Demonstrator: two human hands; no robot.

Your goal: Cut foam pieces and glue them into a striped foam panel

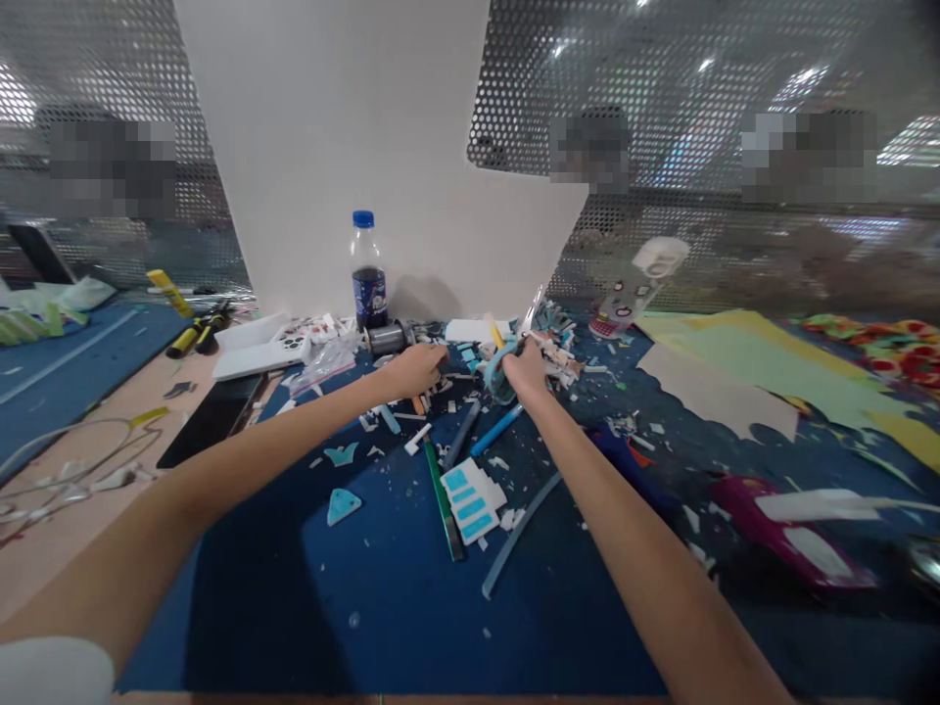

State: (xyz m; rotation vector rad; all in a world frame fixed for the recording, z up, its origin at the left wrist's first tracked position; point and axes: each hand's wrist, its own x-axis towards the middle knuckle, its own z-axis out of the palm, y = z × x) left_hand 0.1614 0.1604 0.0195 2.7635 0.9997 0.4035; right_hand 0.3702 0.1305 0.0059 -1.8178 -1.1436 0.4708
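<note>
Centrally, left hand [420, 370] over scraps [441, 399], fingers' state unclear; right hand [526, 366], fingers clamped on scissors [532, 311], inside mat [411, 607] edge.

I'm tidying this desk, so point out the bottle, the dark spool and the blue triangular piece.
Bottle [369, 290]: head view, on its label.
Dark spool [387, 339]: head view, its middle.
Blue triangular piece [343, 505]: head view, centre of its face.

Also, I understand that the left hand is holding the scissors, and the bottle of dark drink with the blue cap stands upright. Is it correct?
Not quite: the head view shows the scissors in the right hand, not in the left hand. The bottle of dark drink with the blue cap does stand upright.
</note>
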